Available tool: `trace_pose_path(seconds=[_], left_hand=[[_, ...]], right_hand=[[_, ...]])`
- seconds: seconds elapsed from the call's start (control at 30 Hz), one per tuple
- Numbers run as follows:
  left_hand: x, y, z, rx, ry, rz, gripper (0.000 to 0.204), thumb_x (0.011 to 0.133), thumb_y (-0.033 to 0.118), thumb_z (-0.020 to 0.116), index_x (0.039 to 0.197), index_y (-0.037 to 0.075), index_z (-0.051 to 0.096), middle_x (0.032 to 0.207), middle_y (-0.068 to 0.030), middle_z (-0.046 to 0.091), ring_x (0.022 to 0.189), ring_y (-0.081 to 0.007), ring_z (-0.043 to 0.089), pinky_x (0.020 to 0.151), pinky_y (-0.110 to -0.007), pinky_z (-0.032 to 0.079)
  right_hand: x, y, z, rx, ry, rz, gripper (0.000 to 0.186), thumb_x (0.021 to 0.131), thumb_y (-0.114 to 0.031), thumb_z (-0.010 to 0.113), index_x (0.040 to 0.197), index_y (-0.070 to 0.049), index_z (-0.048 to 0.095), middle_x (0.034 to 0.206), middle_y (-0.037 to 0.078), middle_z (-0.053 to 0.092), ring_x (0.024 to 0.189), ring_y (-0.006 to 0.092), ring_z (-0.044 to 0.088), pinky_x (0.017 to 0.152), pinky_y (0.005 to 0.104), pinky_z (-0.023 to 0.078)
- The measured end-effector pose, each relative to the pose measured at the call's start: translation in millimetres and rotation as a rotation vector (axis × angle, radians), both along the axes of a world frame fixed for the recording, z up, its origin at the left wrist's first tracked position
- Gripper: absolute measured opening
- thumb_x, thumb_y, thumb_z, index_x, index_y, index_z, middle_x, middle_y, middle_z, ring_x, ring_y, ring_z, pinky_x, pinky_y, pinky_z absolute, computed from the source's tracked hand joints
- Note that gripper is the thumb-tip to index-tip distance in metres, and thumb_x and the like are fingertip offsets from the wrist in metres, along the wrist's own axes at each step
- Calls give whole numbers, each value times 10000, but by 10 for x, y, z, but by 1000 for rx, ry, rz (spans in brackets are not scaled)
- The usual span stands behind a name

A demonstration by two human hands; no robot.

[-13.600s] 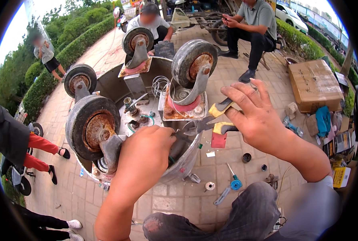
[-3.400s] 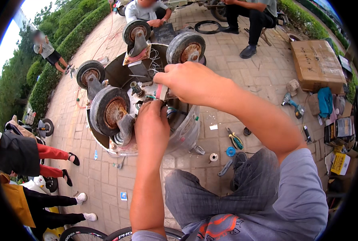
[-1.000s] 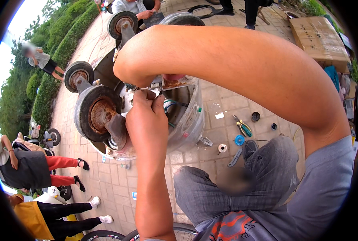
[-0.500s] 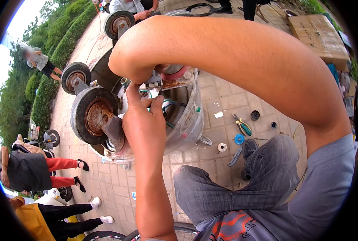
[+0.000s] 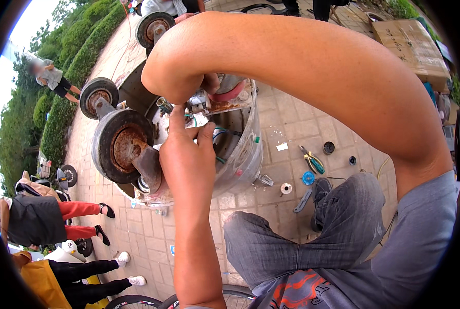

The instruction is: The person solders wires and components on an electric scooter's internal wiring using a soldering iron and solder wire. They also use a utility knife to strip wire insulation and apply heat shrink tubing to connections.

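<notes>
An upturned round tub (image 5: 248, 149) with rusty caster wheels (image 5: 121, 144) holds brass fittings (image 5: 164, 106), green hoses and a metal plate. My left hand (image 5: 187, 152) is inside it, index finger raised to a small metal fitting (image 5: 198, 106), thumb and other fingers curled on something too small to make out. My right hand (image 5: 178, 82) is bent over the same spot beside the pink-rimmed caster mount (image 5: 228, 92); its partly visible fingertips are curled, and what they grip is hidden by the hand.
On the paving lie yellow-handled pliers (image 5: 312, 160), black cups (image 5: 328, 148), a blue disc (image 5: 307, 178) and a white roll (image 5: 286, 189). A cardboard box (image 5: 407, 49) stands right. People stand at left (image 5: 39, 221) and behind the tub; bicycle wheels (image 5: 132, 302) lie below.
The pliers, held in my right hand earlier, now lie on the paving. Over the last second my right arm has risen slightly and my left index finger has straightened upward.
</notes>
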State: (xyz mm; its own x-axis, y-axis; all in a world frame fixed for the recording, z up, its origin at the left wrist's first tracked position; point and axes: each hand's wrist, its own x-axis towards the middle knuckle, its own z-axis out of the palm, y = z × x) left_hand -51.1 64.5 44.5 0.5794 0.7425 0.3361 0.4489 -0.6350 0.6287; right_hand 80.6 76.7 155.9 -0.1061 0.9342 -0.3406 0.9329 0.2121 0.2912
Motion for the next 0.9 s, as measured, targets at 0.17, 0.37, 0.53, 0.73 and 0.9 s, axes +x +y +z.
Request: trace_pose_path(seconds=[0.17,0.37,0.53,0.73,0.9], left_hand=[[-1,10,5,17,10,-27,505,842,74,660,1304,-47,493,840,-217,696,769,-225,662,718,-329,490],[-35,49,-49,58,-29,-76,458,848,68,640,1278,-32,517,788,-222,668,710,-373,655,645,-395,493],[-28,66,-64,61,-85,-111,435,867,36,597,1286,-41,510,805,-249,642,727,-405,634,652,-398,492],[-2,93,-112,186,-68,-93,393,872,44,594,1249,-54,539,799,-274,616,736,-417,626,643,-432,478],[-1,64,-61,146,-7,-58,378,867,48,601,1222,-71,551,795,-274,615,738,-424,624,641,-444,474]], right_hand=[[34,97,-69,-29,-69,61,148,721,-56,729,807,59,696,738,143,691,647,256,666,522,452,547],[-85,-149,70,45,-138,169,159,713,-71,721,806,57,700,721,145,690,639,271,668,561,458,552],[-57,-133,-18,126,41,-36,171,722,-80,701,788,76,679,714,151,693,658,263,682,562,455,540],[-18,-101,-22,48,-20,70,167,743,-84,661,775,80,670,688,173,682,663,271,693,550,408,552],[7,-110,-90,101,142,-52,171,745,-82,643,790,79,678,686,190,677,664,296,695,548,399,553]])
